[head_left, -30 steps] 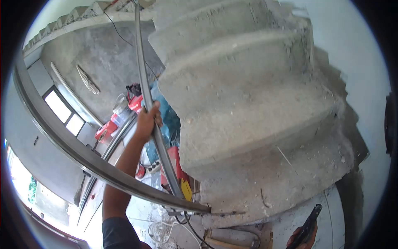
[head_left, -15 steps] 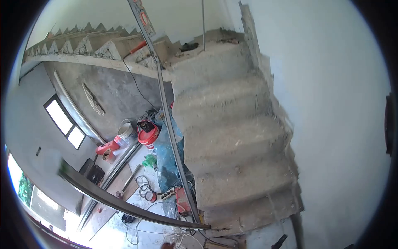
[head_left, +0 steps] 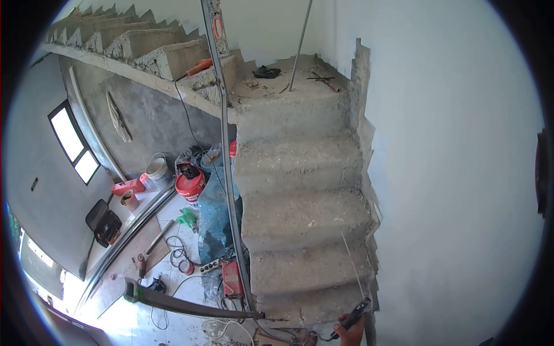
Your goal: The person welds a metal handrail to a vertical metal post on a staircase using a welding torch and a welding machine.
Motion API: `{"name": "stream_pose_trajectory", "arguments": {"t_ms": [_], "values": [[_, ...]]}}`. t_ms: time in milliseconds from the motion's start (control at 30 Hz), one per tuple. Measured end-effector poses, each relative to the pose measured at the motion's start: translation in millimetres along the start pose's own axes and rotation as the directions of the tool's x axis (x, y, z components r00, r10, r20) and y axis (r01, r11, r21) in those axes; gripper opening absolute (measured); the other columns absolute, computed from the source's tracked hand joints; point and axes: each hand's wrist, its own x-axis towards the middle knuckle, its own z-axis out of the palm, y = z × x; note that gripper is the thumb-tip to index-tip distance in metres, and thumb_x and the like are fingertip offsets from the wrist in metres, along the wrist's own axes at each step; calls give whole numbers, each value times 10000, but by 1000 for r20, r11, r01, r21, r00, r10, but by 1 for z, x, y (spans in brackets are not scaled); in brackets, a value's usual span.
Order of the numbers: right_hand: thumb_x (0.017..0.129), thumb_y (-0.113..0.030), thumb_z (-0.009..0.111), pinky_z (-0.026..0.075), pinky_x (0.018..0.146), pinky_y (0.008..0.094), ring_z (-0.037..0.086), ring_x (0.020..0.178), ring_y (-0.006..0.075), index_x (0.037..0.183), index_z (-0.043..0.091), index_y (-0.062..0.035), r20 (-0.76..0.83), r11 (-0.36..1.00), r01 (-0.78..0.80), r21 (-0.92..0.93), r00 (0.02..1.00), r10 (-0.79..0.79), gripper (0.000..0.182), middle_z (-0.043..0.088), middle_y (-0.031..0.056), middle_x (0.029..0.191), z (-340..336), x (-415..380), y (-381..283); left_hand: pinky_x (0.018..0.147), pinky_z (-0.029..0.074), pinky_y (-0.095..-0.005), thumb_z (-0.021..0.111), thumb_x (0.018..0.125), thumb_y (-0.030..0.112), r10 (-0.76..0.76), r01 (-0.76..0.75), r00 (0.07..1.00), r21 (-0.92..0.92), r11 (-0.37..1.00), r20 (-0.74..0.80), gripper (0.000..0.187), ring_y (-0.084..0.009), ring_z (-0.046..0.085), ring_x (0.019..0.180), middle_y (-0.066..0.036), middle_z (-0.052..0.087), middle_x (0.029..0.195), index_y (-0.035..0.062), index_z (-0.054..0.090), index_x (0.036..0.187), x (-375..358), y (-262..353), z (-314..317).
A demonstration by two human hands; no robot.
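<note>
At the bottom right, my right hand (head_left: 351, 334) is closed around a black welding electrode holder (head_left: 353, 314), cut off partly by the frame edge. A thin welding rod (head_left: 352, 262) sticks up from its jaw in front of the lower concrete steps (head_left: 311, 271). To the left of that hand, a bent metal rail (head_left: 196, 308) runs across the foot of the stairs. It meets an upright metal bar (head_left: 231, 196) at the stair's open side. My left hand does not show.
A red machine (head_left: 232, 279) stands beside the bar's foot. Cables, a drill (head_left: 141, 265), a red bucket (head_left: 190, 185) and long metal tubes (head_left: 130, 230) lie about the tiled floor. An orange power tool (head_left: 199, 67) rests on the upper stairs; a thin rod (head_left: 301, 46) stands on the landing.
My view has shifted, so the stairs sit lower and further left. My right hand has come into view with the electrode holder, now raised with its rod pointing up.
</note>
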Motion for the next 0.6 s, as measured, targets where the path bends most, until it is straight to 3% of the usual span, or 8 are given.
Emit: {"name": "stream_pose_trajectory", "arguments": {"t_ms": [67,167,233,267,333,400,500,600], "values": [[803,-51,728,471,762,338,522,805,139,1109,469,-72,26,986,-101,133,995,98,401,528,16,880,16,22,-17,957,477,-410,701,893,386,74,-84,996,-193,978,-55,582,-258,622,1050,-194,626,1181,56,515,1334,42,6,7],[822,-36,713,475,747,344,528,799,136,1140,467,-53,88,943,-143,299,989,122,402,542,19,885,32,54,-16,859,513,-410,674,882,307,183,-178,939,44,983,-289,477,-271,672,905,-172,683,977,6,587,1241,117,54,13],[833,-27,709,477,752,350,530,803,127,1196,452,-43,92,922,-295,249,955,281,445,547,19,874,33,61,-7,793,537,-411,656,874,255,323,-227,836,256,939,-444,415,-279,705,808,-158,721,841,-26,636,1179,181,74,9],[832,-22,706,487,760,348,541,824,131,1218,443,-46,51,924,-327,201,945,323,468,549,25,901,40,70,-14,756,534,-379,695,857,242,406,-400,820,104,911,-403,398,-235,688,784,-138,716,844,-33,647,1140,198,113,-5],[830,-17,703,497,768,345,551,845,136,1239,433,-49,6,922,-361,139,931,364,491,550,31,928,50,82,-27,630,514,-309,687,895,224,181,-333,856,-248,910,-484,325,-153,653,728,-70,691,814,-25,652,1100,168,288,-23],[813,1,717,506,810,329,559,883,150,1238,419,-46,-239,900,-434,50,869,433,522,539,41,990,66,86,-40,598,501,-282,681,912,211,263,-469,821,-336,817,-507,344,-132,632,715,-74,675,878,-26,626,1156,222,349,-45],[814,-1,717,505,815,332,560,889,154,1243,416,-45,-61,912,-402,89,911,407,526,539,44,996,74,124,-49,680,517,-282,681,912,196,413,-608,728,-238,757,-548,354,-146,639,774,-96,677,942,-14,626,1192,254,484,-83],[815,-3,716,504,820,335,561,894,157,1247,413,-43,67,923,-372,99,928,367,529,539,46,1002,92,173,-58,767,524,-312,682,907,182,636,-752,537,28,659,-554,333,-172,647,818,-104,685,949,-3,637,1180,290,605,-117]]}}
